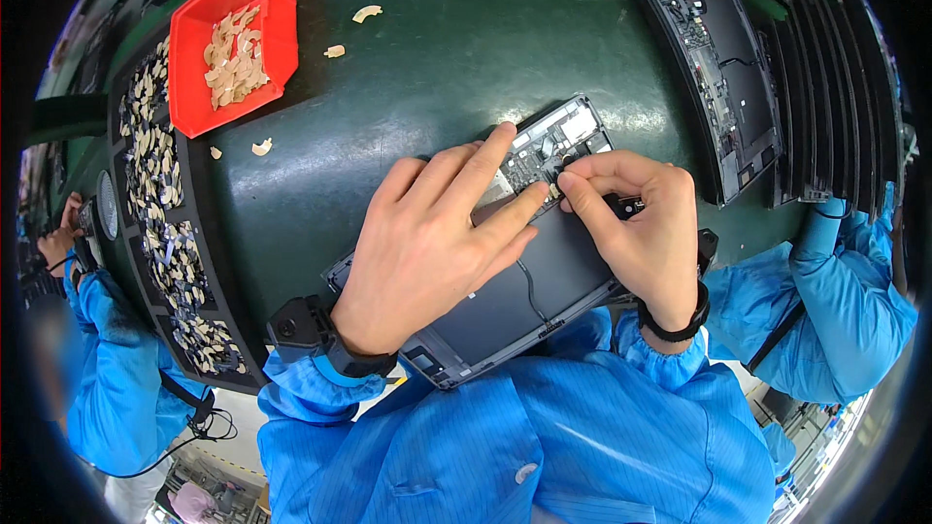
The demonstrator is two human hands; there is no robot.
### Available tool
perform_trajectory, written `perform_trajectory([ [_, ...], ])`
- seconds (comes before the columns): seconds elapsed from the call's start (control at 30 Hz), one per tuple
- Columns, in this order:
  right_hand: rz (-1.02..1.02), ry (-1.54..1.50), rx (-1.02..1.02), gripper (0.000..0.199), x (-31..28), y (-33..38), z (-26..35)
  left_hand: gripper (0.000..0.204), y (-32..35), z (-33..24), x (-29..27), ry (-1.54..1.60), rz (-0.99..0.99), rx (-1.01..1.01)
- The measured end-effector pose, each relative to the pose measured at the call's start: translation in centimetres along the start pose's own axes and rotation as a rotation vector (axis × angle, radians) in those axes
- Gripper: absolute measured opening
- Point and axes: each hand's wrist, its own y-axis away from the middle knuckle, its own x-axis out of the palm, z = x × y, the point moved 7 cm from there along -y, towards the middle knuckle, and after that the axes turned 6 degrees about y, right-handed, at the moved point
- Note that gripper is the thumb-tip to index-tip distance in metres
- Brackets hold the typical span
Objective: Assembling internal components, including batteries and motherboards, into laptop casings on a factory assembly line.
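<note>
An opened laptop base (485, 306) lies tilted at the table's near edge in front of me, its inside facing up. At its far end shows a circuit board (529, 160), and a dark cable (531, 291) runs over its bare grey part. My left hand (427, 233) reaches across the base, fingers stretched out, with fingertips on or just over the board. Beside it, my right hand (646, 223) pinches thumb and forefinger together at the board's near edge. What sits between those fingertips is too small and hidden to name.
A red bin (284, 19) of tan paper-like pieces stands far left, beside a black compartment tray (221, 262) of small parts. Loose tan pieces (367, 14) lie nearby. Another laptop base (748, 107) leans right, before a dark stacked row (835, 87). Blue-sleeved co-workers flank me.
</note>
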Motion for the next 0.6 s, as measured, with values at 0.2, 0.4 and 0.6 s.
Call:
perform_trajectory([
  [0.2,-0.006,0.015,-0.021,0.010,0.06,0.08,-0.29,0.051,-0.70,-0.37,0.17,-0.052,0.082,-0.067],
  [0.4,-0.063,-0.008,-0.012,0.010,-0.08,0.46,-0.21,0.048,-0.25,-0.15,0.15,-0.043,0.064,-0.041],
  [0.6,-0.063,0.001,0.016,0.011,-0.10,0.42,-0.25,0.047,-0.16,-0.01,0.17,-0.055,0.035,-0.012],
])
